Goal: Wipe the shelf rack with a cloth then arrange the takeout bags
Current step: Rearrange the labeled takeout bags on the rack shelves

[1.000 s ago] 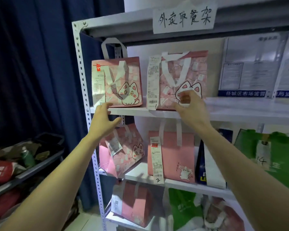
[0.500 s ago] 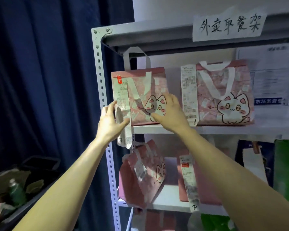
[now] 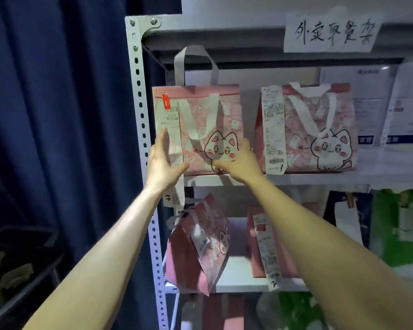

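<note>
A pink takeout bag with a cat drawing (image 3: 200, 110) stands upright at the left end of the upper shelf board (image 3: 320, 178), with a long receipt (image 3: 169, 120) hanging down its left front. My left hand (image 3: 163, 163) clasps the bag's lower left edge, thumb on the front. On the bag's lower right corner rests my right hand (image 3: 239, 163), fingers on the cat drawing. A second pink cat bag (image 3: 320, 120) with its own receipt stands just to the right, apart from my hands. No cloth is in view.
The rack's perforated white post (image 3: 141, 115) stands just left of my left hand, with a dark blue curtain (image 3: 57, 115) beyond. The lower shelf holds a tilted pink bag (image 3: 200, 244), another pink bag (image 3: 255, 234) and a green bag (image 3: 401, 225). A handwritten paper sign (image 3: 332, 32) hangs above.
My right hand left the right-hand cat bag and moved onto the left one. My left hand rose from the shelf edge to the left bag's side. The view shifted left and closer.
</note>
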A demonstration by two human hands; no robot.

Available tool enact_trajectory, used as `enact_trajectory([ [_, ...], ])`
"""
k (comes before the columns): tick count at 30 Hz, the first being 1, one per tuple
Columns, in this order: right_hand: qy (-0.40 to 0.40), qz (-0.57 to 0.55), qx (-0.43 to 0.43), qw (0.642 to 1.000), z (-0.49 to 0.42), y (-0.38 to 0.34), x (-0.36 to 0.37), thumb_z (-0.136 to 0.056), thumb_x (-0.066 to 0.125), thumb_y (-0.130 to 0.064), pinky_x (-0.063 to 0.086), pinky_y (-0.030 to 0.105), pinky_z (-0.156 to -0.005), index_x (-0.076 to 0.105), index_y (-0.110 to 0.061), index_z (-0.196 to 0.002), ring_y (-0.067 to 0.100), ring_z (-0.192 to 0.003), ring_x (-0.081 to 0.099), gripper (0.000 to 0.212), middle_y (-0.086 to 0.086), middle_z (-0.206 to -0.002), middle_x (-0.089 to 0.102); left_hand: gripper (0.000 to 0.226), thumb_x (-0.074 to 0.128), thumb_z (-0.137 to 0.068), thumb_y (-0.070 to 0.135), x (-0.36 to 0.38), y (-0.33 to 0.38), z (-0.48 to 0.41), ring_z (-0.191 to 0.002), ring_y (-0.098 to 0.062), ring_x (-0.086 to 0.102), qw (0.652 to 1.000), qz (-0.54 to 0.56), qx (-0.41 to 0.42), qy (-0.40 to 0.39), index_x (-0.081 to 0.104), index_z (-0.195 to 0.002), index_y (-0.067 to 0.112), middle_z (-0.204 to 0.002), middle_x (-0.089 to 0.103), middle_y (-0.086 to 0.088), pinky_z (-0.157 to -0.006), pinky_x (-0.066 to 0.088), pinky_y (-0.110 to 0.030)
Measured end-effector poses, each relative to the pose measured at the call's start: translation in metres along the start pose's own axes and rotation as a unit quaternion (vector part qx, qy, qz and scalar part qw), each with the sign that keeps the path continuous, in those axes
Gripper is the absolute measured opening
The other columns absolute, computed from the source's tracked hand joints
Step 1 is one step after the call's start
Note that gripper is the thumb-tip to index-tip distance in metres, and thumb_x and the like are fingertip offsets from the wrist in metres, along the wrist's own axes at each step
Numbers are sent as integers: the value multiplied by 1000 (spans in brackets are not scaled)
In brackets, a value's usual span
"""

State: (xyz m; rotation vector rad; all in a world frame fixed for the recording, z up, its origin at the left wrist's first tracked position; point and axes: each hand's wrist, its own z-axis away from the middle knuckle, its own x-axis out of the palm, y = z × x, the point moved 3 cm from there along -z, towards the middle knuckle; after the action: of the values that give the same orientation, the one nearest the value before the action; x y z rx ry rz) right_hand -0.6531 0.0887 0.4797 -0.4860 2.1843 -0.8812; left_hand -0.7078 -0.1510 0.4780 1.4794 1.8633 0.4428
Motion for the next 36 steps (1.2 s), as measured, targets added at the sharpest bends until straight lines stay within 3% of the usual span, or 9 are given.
enact_trajectory([
  [3,16,2,-26,1000,25,-10,-17,-79,92,-46,49,36,-85,30,-7,-146,33,-115,64,100,16,-138,62,116,91,-84,16,-10,14,18,-150,-2,35,1000,14,9,24,19,-169,49,-172,34,8,-110,34,-16],
  [6,35,-11,-50,998,56,-24,-39,-79,92,-44,50,36,-83,34,-8,-135,32,-111,65,88,9,-120,62,114,90,-82,15,-22,35,45,-144,8,33,999,17,18,43,22,-167,50,-170,36,14,-95,31,3],
  [18,50,-111,-58,991,224,-6,-192,-85,88,-31,40,45,-119,19,-11,-162,29,-145,45,105,14,-164,40,106,94,-82,18,2,172,195,-155,-4,35,994,48,74,56,32,-166,35,-167,38,16,-131,31,-36],
  [20,72,-121,-32,989,244,21,-231,-83,90,-26,48,30,-110,27,-15,-159,20,-134,54,99,6,-156,49,105,93,-83,16,36,198,211,-154,2,33,994,73,78,29,32,-166,36,-167,37,19,-131,29,-29],
  [22,89,-125,-8,988,257,50,-269,-82,91,-21,52,6,-82,37,-23,-144,11,-113,63,83,-8,-131,59,105,92,-83,16,74,222,222,-146,13,33,993,86,80,1,32,-166,40,-163,36,24,-122,26,-13],
  [24,108,-112,13,988,263,77,-307,-80,92,-19,48,5,-64,38,-29,-132,-2,-97,61,75,-19,-115,57,106,93,-84,18,112,244,231,-148,7,31,992,97,83,-23,30,-166,42,-163,36,24,-121,25,-21],
  [29,162,-80,42,983,251,140,-382,-77,89,-12,52,10,-59,37,-37,-124,-3,-91,63,75,-22,-109,60,109,93,-84,21,208,288,225,-156,-6,29,984,119,117,-59,26,-168,41,-171,32,17,-127,26,-42],
  [33,187,-63,43,979,215,182,-426,-79,88,-7,60,25,-81,35,-36,-127,4,-100,64,77,-19,-115,59,110,93,-83,22,279,308,199,-151,2,26,981,134,124,-67,25,-166,47,-165,31,29,-124,24,-39],
  [36,208,-64,36,975,177,204,-450,-79,86,-3,49,4,-60,35,-37,-127,-6,-93,56,78,-26,-110,54,110,92,-84,20,328,317,170,-151,1,26,978,153,124,-65,25,-166,48,-170,31,20,-125,21,-40],
])
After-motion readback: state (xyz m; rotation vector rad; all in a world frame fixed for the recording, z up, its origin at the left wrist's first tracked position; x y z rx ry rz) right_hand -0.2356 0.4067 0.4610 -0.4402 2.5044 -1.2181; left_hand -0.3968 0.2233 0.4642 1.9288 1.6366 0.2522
